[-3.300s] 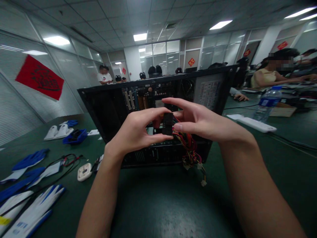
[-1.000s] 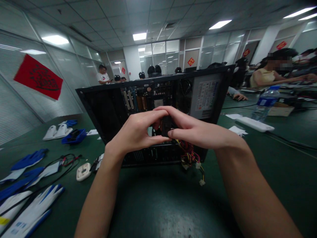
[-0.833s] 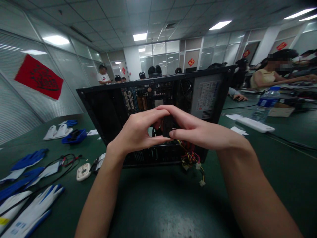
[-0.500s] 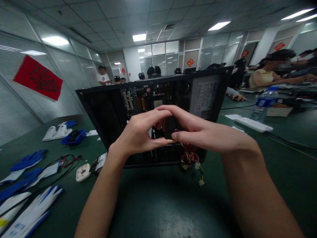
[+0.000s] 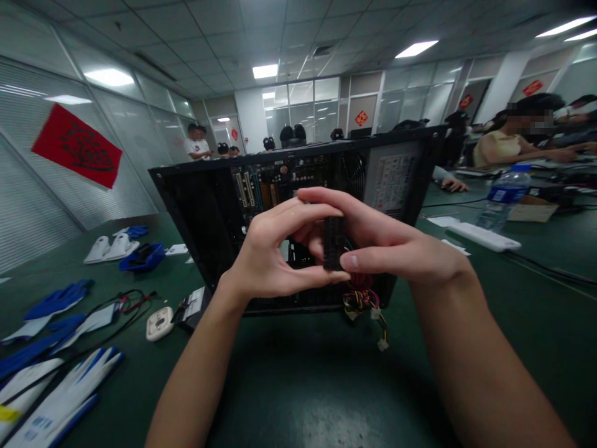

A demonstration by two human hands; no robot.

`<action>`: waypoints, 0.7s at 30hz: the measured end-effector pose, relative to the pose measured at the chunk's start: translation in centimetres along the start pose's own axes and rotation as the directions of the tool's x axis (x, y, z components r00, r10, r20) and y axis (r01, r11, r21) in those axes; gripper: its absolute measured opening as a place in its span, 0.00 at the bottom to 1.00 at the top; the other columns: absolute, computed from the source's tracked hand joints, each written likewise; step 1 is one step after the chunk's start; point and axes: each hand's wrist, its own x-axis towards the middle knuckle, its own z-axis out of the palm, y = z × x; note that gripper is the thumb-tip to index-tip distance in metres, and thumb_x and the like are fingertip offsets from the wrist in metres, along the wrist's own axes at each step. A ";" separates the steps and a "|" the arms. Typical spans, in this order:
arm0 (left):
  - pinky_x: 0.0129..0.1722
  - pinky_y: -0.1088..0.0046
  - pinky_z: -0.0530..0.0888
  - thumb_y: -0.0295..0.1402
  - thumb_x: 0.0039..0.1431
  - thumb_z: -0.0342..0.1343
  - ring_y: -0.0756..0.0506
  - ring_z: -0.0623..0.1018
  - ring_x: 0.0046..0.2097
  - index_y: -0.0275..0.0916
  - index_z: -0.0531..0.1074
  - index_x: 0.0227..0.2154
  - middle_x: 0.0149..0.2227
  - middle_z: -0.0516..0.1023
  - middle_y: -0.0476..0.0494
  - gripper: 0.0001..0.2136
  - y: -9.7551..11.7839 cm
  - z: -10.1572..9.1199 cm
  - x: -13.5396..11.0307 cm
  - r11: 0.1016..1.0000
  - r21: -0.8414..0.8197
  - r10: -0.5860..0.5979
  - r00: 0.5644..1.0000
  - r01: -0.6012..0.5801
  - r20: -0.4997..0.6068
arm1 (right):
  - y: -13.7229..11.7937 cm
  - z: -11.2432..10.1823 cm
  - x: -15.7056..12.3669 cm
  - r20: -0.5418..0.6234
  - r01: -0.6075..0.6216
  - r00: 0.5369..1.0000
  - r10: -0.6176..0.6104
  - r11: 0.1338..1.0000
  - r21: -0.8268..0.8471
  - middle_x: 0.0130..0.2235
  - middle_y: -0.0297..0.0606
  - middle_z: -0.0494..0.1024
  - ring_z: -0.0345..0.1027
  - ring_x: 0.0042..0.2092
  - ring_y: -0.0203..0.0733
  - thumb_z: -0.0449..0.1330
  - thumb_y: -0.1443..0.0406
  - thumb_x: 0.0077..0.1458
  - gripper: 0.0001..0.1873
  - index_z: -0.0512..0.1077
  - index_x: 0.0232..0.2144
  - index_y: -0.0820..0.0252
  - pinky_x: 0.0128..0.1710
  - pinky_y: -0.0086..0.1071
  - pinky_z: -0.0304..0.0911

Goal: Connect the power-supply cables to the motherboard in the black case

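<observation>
- So you're pinching the black connector (image 5: 333, 246) with your left hand (image 5: 270, 255), finger and thumb pressing its top and bottom ends, and its long axis is running roughly upright between them.
- Your right hand (image 5: 389, 242) is clasping it too, thumb pushing on its lower right side, fingers reaching round behind, so neither hand is nearer; both are touching.
- Wires (image 5: 358, 302) are bunching just below and right of the grip, with a white plug (image 5: 383, 344) dangling lowest. Your right hand's hiding where any join the connector, can't tell.
- The open computer case (image 5: 205, 208) is standing behind the grip, its power supply (image 5: 396, 177) sitting up and right; your fingers are blocking part of the inside.
- Gloves (image 5: 69, 398) are lying well left of the grip on the table (image 5: 303, 379), and a bottle (image 5: 504, 196) is standing well right.
</observation>
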 end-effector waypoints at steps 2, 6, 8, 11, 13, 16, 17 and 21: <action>0.40 0.67 0.76 0.50 0.49 0.69 0.43 0.78 0.41 0.39 0.75 0.49 0.41 0.79 0.41 0.28 0.2 0.0 -0.1 1.000 -0.005 -0.019 1.000 0.019 0.001 | -0.1 0.0 -0.1 -0.003 -0.011 1.000 0.011 1.000 -0.014 0.63 0.42 0.68 0.58 0.66 0.53 0.62 0.61 0.58 0.43 0.50 0.71 0.51 0.64 0.47 0.59; 0.39 0.66 0.76 0.49 0.50 0.69 0.44 0.78 0.39 0.40 0.74 0.49 0.38 0.79 0.42 0.27 0.5 -0.1 -0.2 1.000 -0.007 -0.023 1.000 0.023 -0.002 | -0.3 0.1 -0.1 0.024 -0.019 1.000 0.019 1.000 -0.022 0.63 0.42 0.67 0.62 0.64 0.52 0.61 0.61 0.58 0.43 0.49 0.72 0.51 0.63 0.47 0.61; 0.38 0.67 0.76 0.49 0.51 0.68 0.44 0.77 0.37 0.40 0.74 0.49 0.36 0.78 0.43 0.26 0.6 0.0 -0.3 1.000 -0.002 -0.016 1.000 0.016 -0.009 | -0.5 0.2 -0.2 0.034 -0.012 0.999 0.013 1.000 -0.022 0.64 0.41 0.66 0.63 0.63 0.51 0.61 0.61 0.59 0.43 0.48 0.72 0.50 0.63 0.46 0.61; 0.36 0.68 0.74 0.48 0.52 0.68 0.46 0.76 0.35 0.39 0.74 0.49 0.35 0.77 0.44 0.25 0.4 0.2 -0.2 1.000 0.004 0.006 1.000 -0.006 -0.018 | -0.7 0.0 -0.4 0.009 -0.013 1.000 0.013 0.998 -0.055 0.67 0.39 0.63 0.60 0.65 0.50 0.62 0.61 0.59 0.42 0.51 0.71 0.49 0.64 0.44 0.59; 0.34 0.69 0.73 0.48 0.52 0.67 0.47 0.75 0.34 0.39 0.74 0.48 0.34 0.76 0.45 0.25 0.1 0.4 -0.1 1.000 0.013 0.020 1.000 -0.020 -0.006 | -0.7 -0.5 -0.6 0.002 -0.039 0.999 0.039 0.996 -0.080 0.67 0.39 0.63 0.59 0.66 0.49 0.62 0.60 0.61 0.40 0.52 0.71 0.50 0.64 0.43 0.59; 0.33 0.71 0.71 0.50 0.52 0.67 0.48 0.72 0.32 0.38 0.73 0.48 0.31 0.74 0.48 0.26 -0.2 0.4 0.0 0.999 0.023 0.030 0.999 -0.031 0.012 | -0.6 -1.7 -0.8 0.038 -0.090 0.995 0.093 0.993 -0.080 0.63 0.42 0.69 0.64 0.63 0.48 0.60 0.57 0.64 0.35 0.55 0.69 0.51 0.60 0.43 0.63; 0.32 0.71 0.70 0.50 0.52 0.67 0.49 0.71 0.31 0.38 0.73 0.48 0.31 0.73 0.48 0.26 -0.3 0.4 0.0 0.999 0.024 0.032 0.999 -0.033 0.012 | -0.5 -2.0 -0.9 0.051 -0.101 0.993 0.105 0.992 -0.079 0.61 0.43 0.72 0.66 0.61 0.48 0.59 0.57 0.65 0.33 0.57 0.68 0.52 0.59 0.42 0.65; 0.30 0.71 0.69 0.51 0.53 0.66 0.49 0.70 0.30 0.38 0.73 0.49 0.30 0.73 0.48 0.27 -0.4 0.4 -0.1 0.999 0.038 0.035 0.999 -0.036 0.017 | -0.1 -2.6 -0.9 0.104 -0.108 0.988 0.116 0.991 -0.082 0.52 0.43 0.79 0.73 0.52 0.47 0.60 0.56 0.64 0.25 0.70 0.60 0.58 0.51 0.37 0.70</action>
